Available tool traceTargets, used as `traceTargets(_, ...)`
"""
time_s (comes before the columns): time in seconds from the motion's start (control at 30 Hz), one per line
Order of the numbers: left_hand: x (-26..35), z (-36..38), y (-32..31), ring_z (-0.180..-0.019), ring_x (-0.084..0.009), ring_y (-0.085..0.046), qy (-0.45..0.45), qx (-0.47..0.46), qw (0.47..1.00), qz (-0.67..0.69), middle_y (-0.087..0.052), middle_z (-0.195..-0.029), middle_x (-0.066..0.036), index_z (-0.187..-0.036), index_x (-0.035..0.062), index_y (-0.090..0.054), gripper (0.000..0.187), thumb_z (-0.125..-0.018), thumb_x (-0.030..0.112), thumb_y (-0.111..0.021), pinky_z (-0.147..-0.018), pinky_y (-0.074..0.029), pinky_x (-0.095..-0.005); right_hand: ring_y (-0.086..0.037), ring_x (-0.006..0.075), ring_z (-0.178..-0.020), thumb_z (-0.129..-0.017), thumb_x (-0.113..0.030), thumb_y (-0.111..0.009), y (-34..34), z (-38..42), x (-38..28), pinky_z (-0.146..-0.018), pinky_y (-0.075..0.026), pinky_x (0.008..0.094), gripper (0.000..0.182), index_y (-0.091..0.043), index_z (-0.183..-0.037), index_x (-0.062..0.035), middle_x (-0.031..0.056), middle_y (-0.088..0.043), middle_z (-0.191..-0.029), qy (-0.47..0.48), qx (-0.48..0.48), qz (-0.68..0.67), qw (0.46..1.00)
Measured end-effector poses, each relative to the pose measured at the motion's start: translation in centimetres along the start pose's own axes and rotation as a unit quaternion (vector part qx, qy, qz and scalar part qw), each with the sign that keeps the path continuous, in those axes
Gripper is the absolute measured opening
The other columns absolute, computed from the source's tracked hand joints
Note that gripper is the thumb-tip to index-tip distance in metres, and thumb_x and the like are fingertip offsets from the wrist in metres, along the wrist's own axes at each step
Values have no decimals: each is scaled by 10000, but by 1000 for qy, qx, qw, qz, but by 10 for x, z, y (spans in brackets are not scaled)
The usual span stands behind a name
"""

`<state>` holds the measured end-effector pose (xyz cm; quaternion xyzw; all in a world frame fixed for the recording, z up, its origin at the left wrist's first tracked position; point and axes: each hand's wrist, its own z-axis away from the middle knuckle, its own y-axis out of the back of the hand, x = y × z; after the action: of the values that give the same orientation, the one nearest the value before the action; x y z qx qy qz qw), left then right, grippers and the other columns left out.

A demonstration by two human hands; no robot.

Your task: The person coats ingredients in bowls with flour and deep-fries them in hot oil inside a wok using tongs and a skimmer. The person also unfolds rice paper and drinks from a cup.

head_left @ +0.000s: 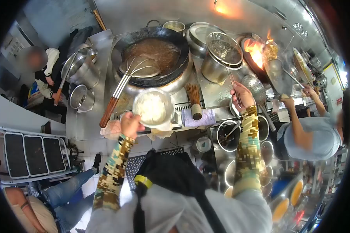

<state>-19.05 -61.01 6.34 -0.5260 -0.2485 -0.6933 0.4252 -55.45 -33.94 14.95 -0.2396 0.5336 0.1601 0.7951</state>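
Note:
My left hand (131,125) is closed on the rim of a round metal bowl (171,110), which is filled with a white food (151,106) that looks like rice. The bowl is at the front of a large black wok (122,42) with brown liquid in it. A wire spider skimmer (125,79) with a wooden handle leans across the wok's left front. In my right hand (243,97) is the long thin handle of a mesh strainer (224,48). The strainer's basket, with small dark bits in it, is over a steel pot (214,70).
A bamboo brush (193,95) and a folded cloth (198,117) lie on the stove's front edge. To the right, flames (254,52) burn beside a co-worker (311,136) handling a wok (274,73). Steel pots (83,72) stand left. Other people are at the left.

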Motion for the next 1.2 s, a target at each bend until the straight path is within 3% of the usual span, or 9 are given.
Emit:
traceTargets(0.13,75,1,17,-512,-130,-606,-18,-78,993,84,-661,-800,-102,-955,0,-562,132,-846,70,-589,-436,-531,-247,-565,141,-560,-944,-357,-558,8,15,23,-457,-434,249,466,-503,-1305,-68,77,-660,-822,-36,25,-215,976)
traceTargets(0.23,97,5,30,-530,-130,-608,-37,-70,992,100,-665,-818,-83,-966,10,-568,151,-850,96,-610,-454,-537,-242,-579,173,-588,-952,-444,-524,-2,15,78,-505,-476,277,515,-531,-1226,-8,121,-662,-874,-86,115,-470,871)
traceTargets(0.33,103,4,39,-523,-130,-602,-45,-78,992,90,-643,-761,-75,-953,9,-567,139,-851,94,-607,-454,-542,-254,-612,208,-618,-950,-450,-521,-52,35,127,-524,-497,296,515,-556,-1142,27,146,-664,-899,-57,-40,-197,978)
traceTargets(0.43,95,-4,34,-505,-128,-600,-40,-90,991,89,-635,-721,-79,-900,18,-556,105,-861,103,-602,-451,-547,-255,-655,292,-680,-931,-426,-550,-150,64,94,-568,-525,359,447,-626,-1064,-7,169,-679,-907,-58,-129,-91,986)
traceTargets(0.47,89,-10,34,-505,-127,-602,-39,-97,989,104,-638,-723,-80,-890,21,-552,101,-863,105,-602,-450,-548,-253,-659,318,-705,-921,-416,-556,-155,57,97,-608,-532,383,420,-646,-1045,-24,177,-680,-938,31,-115,95,988)
traceTargets(0.53,93,-15,40,-519,-125,-608,-40,-125,984,121,-633,-721,-77,-858,33,-535,102,-872,109,-603,-446,-549,-257,-667,371,-756,-900,-394,-567,-165,22,122,-689,-546,432,371,-686,-1006,-60,192,-681,-1002,202,-71,450,867)
traceTargets(0.63,91,-22,68,-524,-130,-609,-58,-89,986,132,-631,-724,-84,-842,40,-524,102,-872,96,-604,-448,-554,-265,-654,381,-904,-860,-391,-555,-184,-12,168,-860,-514,434,328,-745,-899,-127,180,-694,-933,85,-90,659,742)
traceTargets(0.7,84,-20,104,-514,-132,-600,-66,-58,986,140,-631,-742,-81,-834,45,-512,108,-865,73,-611,-434,-526,-261,-645,377,-1016,-877,-496,-512,-206,-22,189,-916,-490,471,420,-725,-1038,-171,152,-690,-1063,80,-71,803,586)
traceTargets(1.2,-64,-39,354,-481,-172,-575,3,229,965,125,-604,-738,-82,-883,68,-528,155,-851,148,-657,-431,-500,-304,-654,366,-1012,-786,-517,-586,-224,-61,213,-928,-481,435,569,-716,-977,3,246,-680,-1028,-130,-55,685,714)
